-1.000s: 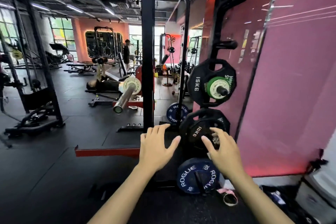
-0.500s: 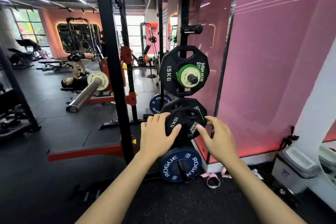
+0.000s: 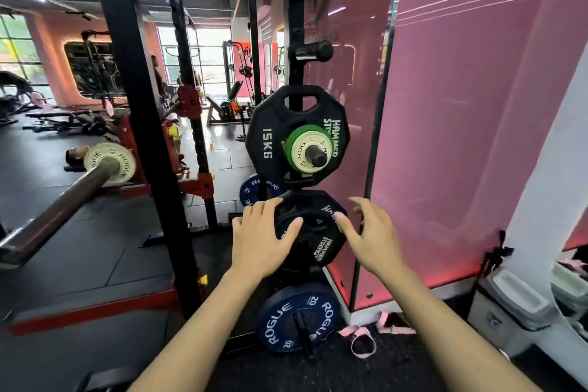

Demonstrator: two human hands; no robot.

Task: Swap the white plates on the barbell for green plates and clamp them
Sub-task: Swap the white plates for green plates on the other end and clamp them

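On the storage rack's middle peg hangs a green plate [image 3: 294,134] with a small white plate [image 3: 307,149] in front of it, both over a black 15 kg plate [image 3: 265,143]. My left hand [image 3: 259,240] and my right hand [image 3: 370,237] are raised with fingers spread in front of the black 10 kg plate [image 3: 313,232] below, holding nothing. The barbell [image 3: 60,207] juts from the left, a white Rogue plate [image 3: 109,161] on its sleeve.
A black rack upright [image 3: 140,124] stands between the barbell and the plate tree. A blue 20 kg Rogue plate [image 3: 297,318] sits on the lowest peg, a second [image 3: 254,189] behind. Pink straps [image 3: 362,339] lie on the floor by the pink wall panel [image 3: 461,124]. Grey bins [image 3: 512,305] stand right.
My view has moved closer to the plate tree and swung right. Both hands stayed raised and empty, now spread wider in front of the 10 kg plate.
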